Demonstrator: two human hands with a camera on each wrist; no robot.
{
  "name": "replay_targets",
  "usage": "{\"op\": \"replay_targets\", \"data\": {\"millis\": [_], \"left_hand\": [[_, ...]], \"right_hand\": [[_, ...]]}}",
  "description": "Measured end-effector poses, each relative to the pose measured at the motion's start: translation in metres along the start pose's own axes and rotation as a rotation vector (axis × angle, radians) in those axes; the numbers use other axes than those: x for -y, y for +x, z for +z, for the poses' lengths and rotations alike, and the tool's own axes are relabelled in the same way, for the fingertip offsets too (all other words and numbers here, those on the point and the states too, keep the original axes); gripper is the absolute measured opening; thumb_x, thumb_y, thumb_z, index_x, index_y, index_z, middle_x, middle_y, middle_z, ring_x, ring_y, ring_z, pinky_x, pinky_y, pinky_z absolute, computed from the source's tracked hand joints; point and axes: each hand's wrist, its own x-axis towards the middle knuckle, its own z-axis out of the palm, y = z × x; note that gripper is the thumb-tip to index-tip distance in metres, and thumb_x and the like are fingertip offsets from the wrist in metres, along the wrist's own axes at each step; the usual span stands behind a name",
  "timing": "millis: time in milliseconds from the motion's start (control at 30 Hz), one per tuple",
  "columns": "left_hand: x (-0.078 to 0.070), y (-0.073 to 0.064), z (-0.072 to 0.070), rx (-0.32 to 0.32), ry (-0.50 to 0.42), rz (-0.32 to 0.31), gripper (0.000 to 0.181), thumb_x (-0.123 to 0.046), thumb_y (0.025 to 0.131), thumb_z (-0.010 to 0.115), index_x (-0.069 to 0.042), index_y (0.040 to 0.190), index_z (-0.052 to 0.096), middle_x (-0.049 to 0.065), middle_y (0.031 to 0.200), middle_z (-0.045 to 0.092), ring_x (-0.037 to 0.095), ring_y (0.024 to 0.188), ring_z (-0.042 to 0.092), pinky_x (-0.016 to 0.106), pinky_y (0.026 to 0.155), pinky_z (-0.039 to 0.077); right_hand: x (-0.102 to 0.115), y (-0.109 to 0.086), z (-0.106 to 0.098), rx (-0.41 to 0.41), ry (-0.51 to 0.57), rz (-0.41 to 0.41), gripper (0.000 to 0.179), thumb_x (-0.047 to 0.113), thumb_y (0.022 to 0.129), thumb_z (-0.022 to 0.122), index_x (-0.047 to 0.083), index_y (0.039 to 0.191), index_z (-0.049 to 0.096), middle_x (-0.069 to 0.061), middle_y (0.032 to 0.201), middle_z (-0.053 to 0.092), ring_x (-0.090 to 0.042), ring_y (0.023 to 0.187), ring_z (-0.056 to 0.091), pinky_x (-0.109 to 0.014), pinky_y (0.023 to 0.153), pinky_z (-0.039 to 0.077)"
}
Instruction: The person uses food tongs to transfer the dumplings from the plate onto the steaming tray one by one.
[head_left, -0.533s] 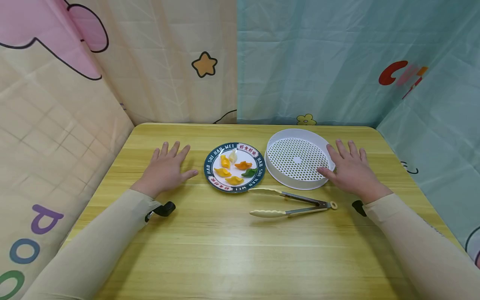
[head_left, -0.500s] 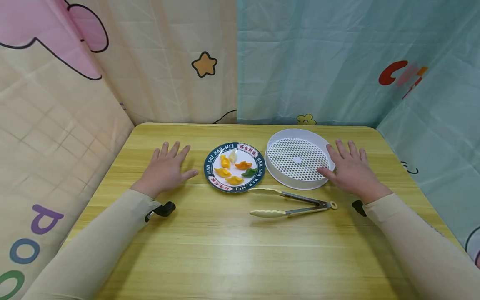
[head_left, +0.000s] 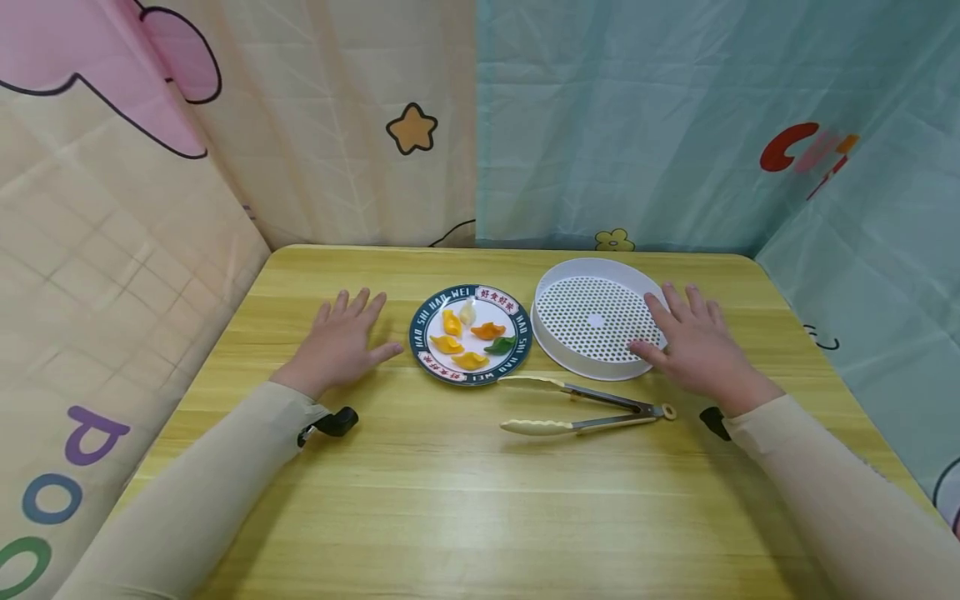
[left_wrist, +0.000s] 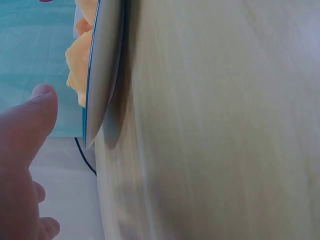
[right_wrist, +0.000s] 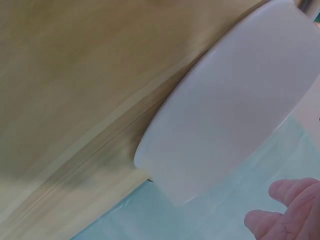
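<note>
My left hand [head_left: 337,348] hovers left of a round plate [head_left: 416,335] with a dark lettered rim, fingers spread, holding nothing. On the plate lie several small dumplings: yellow ones [head_left: 470,361], an orange one [head_left: 488,331], a green one [head_left: 500,346] and a whitish one [head_left: 467,312]. In the left wrist view, the thumb [left_wrist: 37,117] is apart from the plate's edge [left_wrist: 102,75]. My right hand [head_left: 701,350], also spread, is at the right side of a white perforated steamer tray [head_left: 581,363], overlapping its rim. The right wrist view shows fingers [right_wrist: 295,210] apart from the tray wall [right_wrist: 225,100].
Tongs [head_left: 645,409] with cream tips lie spread in front of the plate and tray, the upper tip near the plate's rim. The wooden table [head_left: 465,517] ends at printed curtains [head_left: 615,125] behind and at both sides.
My left hand has shifted slightly right, closer to the plate. My right hand has moved slightly left, further over the tray. Plate, tray and tongs stay in place.
</note>
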Motion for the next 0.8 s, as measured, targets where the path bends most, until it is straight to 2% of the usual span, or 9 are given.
{"op": "replay_targets", "data": {"millis": [133, 333, 533, 800], "left_hand": [[-0.004, 0.004, 0.006, 0.011, -0.047, 0.002, 0.102, -0.073, 0.099, 0.052, -0.013, 0.171, 0.013, 0.023, 0.176, 0.009, 0.055, 0.160, 0.002, 0.071, 0.128, 0.001], [-0.010, 0.005, 0.012, 0.026, -0.132, 0.009, 0.098, -0.067, 0.100, 0.056, -0.012, 0.170, 0.015, 0.022, 0.177, 0.010, 0.054, 0.161, 0.003, 0.068, 0.130, 0.001], [-0.014, 0.007, 0.017, 0.050, -0.153, 0.006, 0.101, -0.072, 0.099, 0.053, -0.015, 0.171, 0.014, 0.020, 0.177, 0.007, 0.052, 0.161, 0.000, 0.066, 0.131, 0.000], [-0.018, 0.010, 0.022, 0.062, -0.170, 0.021, 0.099, -0.071, 0.099, 0.055, -0.015, 0.171, 0.015, 0.020, 0.177, 0.009, 0.053, 0.161, 0.001, 0.065, 0.131, 0.001]], "right_hand": [[0.006, -0.001, 0.000, -0.001, 0.004, -0.010, 0.091, 0.061, 0.106, 0.051, 0.003, 0.168, 0.018, -0.032, 0.173, 0.007, -0.063, 0.156, -0.001, -0.079, 0.123, 0.003], [0.007, -0.002, 0.003, 0.004, 0.010, -0.014, 0.090, 0.059, 0.106, 0.053, 0.004, 0.168, 0.019, -0.031, 0.174, 0.006, -0.062, 0.157, -0.002, -0.079, 0.123, 0.002], [0.008, -0.003, 0.007, 0.010, 0.017, -0.020, 0.090, 0.059, 0.106, 0.051, 0.004, 0.168, 0.018, -0.030, 0.174, 0.005, -0.061, 0.157, -0.003, -0.078, 0.124, 0.001], [0.018, -0.006, 0.010, 0.008, 0.010, -0.071, 0.085, 0.051, 0.106, 0.057, 0.001, 0.166, 0.024, -0.032, 0.172, 0.013, -0.063, 0.156, 0.006, -0.078, 0.123, 0.009]]}}
